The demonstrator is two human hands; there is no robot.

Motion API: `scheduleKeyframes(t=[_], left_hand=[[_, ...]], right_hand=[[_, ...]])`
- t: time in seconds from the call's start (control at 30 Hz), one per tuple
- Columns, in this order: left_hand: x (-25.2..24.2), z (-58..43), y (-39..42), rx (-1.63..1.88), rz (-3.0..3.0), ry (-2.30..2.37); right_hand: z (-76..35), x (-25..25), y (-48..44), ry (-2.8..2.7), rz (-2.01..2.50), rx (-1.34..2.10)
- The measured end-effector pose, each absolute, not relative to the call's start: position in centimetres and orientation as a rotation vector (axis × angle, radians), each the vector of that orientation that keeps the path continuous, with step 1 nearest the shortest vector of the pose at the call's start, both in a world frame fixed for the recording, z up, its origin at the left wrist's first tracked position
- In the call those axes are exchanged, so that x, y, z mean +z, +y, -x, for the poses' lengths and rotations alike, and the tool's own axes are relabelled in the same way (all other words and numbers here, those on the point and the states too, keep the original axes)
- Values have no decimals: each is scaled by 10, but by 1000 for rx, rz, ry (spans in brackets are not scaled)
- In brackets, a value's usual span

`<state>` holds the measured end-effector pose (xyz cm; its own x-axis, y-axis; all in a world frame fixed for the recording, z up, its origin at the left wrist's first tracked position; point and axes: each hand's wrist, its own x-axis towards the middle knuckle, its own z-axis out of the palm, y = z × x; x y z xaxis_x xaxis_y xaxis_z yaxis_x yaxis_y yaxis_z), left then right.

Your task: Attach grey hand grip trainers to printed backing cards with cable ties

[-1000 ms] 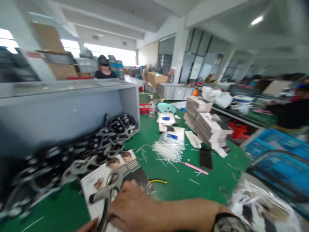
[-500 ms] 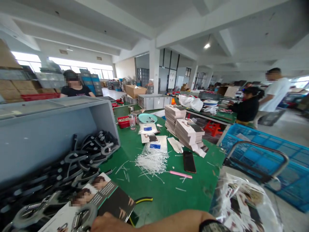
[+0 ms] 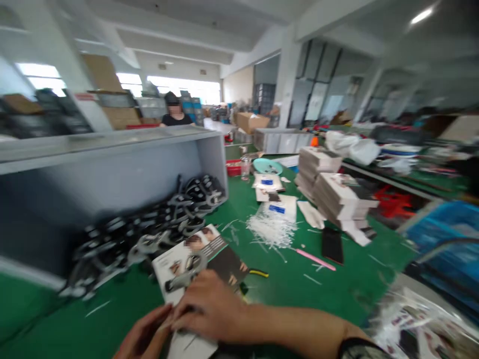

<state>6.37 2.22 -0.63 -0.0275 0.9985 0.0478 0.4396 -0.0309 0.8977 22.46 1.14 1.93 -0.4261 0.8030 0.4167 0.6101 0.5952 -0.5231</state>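
Note:
A printed card (image 3: 224, 262) lies slantwise on the green table, with a grey hand grip strengthener (image 3: 187, 274) on it. My right hand (image 3: 211, 304) reaches in over the card's lower part, fingers curled and closed beside the strengthener. From the bottom edge comes my left hand (image 3: 147, 331), its fingers pressed together and meeting the right fingertips at the card. Whatever lies between the fingertips is hidden and blurred. Yellow-and-black handles (image 3: 259, 272), apparently of pliers, stick out from beside the card.
A grey bin (image 3: 149, 164) on its side spills several grip strengtheners (image 3: 164, 224) at left. White cable ties (image 3: 271, 227), a pink-handled tool (image 3: 316, 259), a phone (image 3: 332, 245) and a white glove (image 3: 311, 214) lie right. Behind stand card stacks (image 3: 333, 194); a co-worker (image 3: 175, 117) is beyond the bin.
The view has swung left and down, so things appear further right. My left hand has come into view and meets my right hand at the card's lower part.

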Motion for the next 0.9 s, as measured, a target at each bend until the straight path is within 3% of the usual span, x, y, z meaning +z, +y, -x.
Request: scheduleKeyframes(t=[0.33,0.9], left_hand=[[4,-47,13,1091,-1484,1135],[7,-46,13,1064,-1554,1113]], right_hand=[[-249,33,14,-2254,1234,423],[-246,38,16,-2405,1278,283]])
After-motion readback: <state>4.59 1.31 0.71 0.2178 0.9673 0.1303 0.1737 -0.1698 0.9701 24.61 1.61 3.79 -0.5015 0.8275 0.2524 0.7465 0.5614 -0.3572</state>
